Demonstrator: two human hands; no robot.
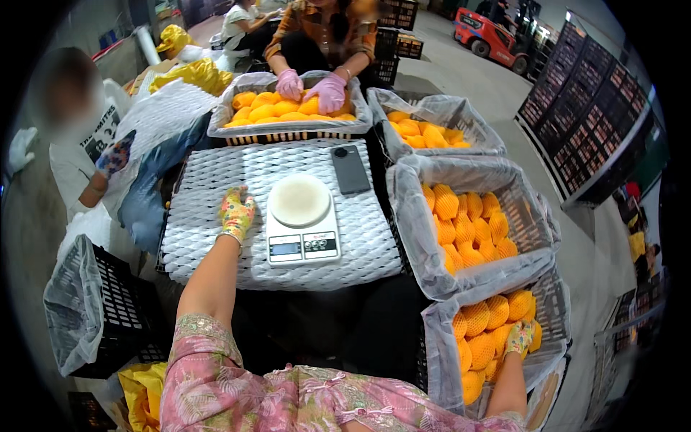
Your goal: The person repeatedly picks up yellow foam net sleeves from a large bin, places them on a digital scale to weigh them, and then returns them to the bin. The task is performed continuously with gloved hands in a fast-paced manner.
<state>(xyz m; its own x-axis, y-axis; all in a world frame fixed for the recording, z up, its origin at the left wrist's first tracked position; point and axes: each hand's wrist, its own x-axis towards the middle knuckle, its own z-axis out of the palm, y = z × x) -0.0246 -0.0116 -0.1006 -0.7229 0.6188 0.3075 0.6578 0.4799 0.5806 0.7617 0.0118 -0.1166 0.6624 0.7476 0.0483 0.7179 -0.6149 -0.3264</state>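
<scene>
My left hand [237, 213], in a flowered glove, is over the white foam netting [210, 162] with its fingers apart and nothing in it. Just to its right stands a white digital kitchen scale [302, 221] with a round pan that bears nothing. A dark smartphone [351, 170] lies behind the scale on the same netting. Low on the right, my gloved right hand [521, 337] reaches into a lined crate [440, 335] and touches fruit in orange foam net sleeves [482, 351]. Its fingertips are partly hidden, so whether it grips a fruit cannot be told.
More lined crates of netted fruit stand at the right [407, 232] and back right [483, 116]. Across from me, a person's pink-gloved hands [326, 94] work in another crate [216, 124]. A lined black crate [75, 313] stands left, below another person [75, 167]. A red forklift [491, 40] is far off.
</scene>
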